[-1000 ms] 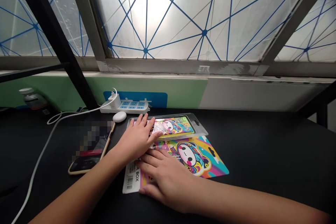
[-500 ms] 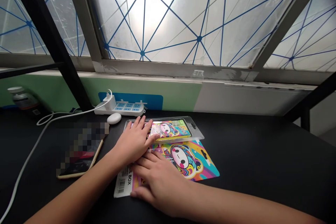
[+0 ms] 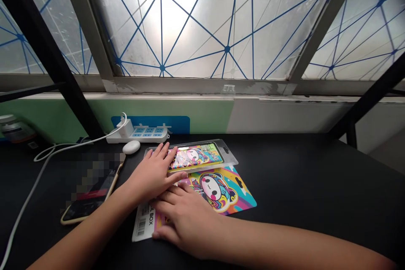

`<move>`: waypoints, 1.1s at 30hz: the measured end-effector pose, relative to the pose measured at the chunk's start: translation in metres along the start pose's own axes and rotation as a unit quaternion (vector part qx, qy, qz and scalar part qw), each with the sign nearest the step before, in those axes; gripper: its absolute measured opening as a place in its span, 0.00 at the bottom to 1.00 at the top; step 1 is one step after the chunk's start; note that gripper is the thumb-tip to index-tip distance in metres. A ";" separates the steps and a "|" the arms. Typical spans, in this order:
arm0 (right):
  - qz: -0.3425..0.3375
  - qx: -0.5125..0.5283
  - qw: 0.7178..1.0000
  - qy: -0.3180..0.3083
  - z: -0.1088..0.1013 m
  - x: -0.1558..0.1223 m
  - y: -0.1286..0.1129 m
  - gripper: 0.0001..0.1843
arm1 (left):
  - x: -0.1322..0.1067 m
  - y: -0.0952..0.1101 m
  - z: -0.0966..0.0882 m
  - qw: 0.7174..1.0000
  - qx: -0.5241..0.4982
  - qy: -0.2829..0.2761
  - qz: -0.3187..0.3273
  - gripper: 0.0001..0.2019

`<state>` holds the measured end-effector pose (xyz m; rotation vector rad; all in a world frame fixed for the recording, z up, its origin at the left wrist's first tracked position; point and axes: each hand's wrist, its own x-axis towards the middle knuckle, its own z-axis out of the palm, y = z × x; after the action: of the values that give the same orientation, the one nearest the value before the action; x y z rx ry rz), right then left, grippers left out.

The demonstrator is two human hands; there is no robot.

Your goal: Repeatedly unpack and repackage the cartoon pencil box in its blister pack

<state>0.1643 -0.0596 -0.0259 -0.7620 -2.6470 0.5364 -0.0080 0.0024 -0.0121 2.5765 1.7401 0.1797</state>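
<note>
Right hand (image 3: 193, 219), nearest, much as a second ago: palm down on the printed card (image 3: 218, 192), covering its middle left. Left hand (image 3: 152, 177), just beyond, has drawn back slightly on the clear pack (image 3: 196, 156), so more of its print shows and the thumb now sits about its near edge; view has swung too, everything lies further left. Reads as a small adjustment, both items likely just being held flat, nothing lifted. Pose: right forearm comes in low from the right, fingers extended, loosely together, thumb out near the barcode corner; left forearm slants up from bottom left, fingers spread, no pinch by either. Hands meet or overlap near right fingertips, contact unclear. Card lies flat on the black table (image 3: 303, 202), pack just behind, seemingly overlapping its far edge. Phone (image 3: 85, 207) left of left forearm, partly pixelated. Farther: white oval object (image 3: 131, 147), power strip (image 3: 148, 134), then patterned window (image 3: 196, 21).
</note>
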 end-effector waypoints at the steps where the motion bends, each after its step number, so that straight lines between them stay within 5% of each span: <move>1: -0.001 0.000 1.000 0.001 0.000 0.000 0.000 0.26 | 0.000 0.000 -0.001 1.000 0.002 -0.005 0.001 0.45; 9: -0.007 -0.013 1.000 -0.005 0.001 0.002 0.002 0.26 | -0.002 -0.003 0.000 1.000 0.025 -0.009 0.012 0.39; 20: -0.009 0.027 1.000 0.005 -0.002 -0.001 0.000 0.26 | -0.005 -0.003 -0.003 1.000 -0.002 -0.022 0.012 0.42; 28: -0.124 0.005 0.979 0.163 -0.009 -0.001 0.004 0.08 | -0.004 -0.005 -0.002 0.999 -0.039 -0.016 -0.002 0.36; 31: -0.085 -0.042 0.972 0.214 -0.033 0.001 0.025 0.08 | -0.006 -0.006 -0.001 1.000 -0.026 -0.013 0.010 0.39; 33: 0.005 -0.072 0.969 0.238 -0.052 0.003 0.046 0.10 | -0.007 -0.008 -0.002 0.999 -0.017 -0.018 0.034 0.48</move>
<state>0.2033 -0.0084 0.0004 -0.8268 -2.2492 0.1358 -0.0179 -0.0015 -0.0113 2.5982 1.6250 0.1620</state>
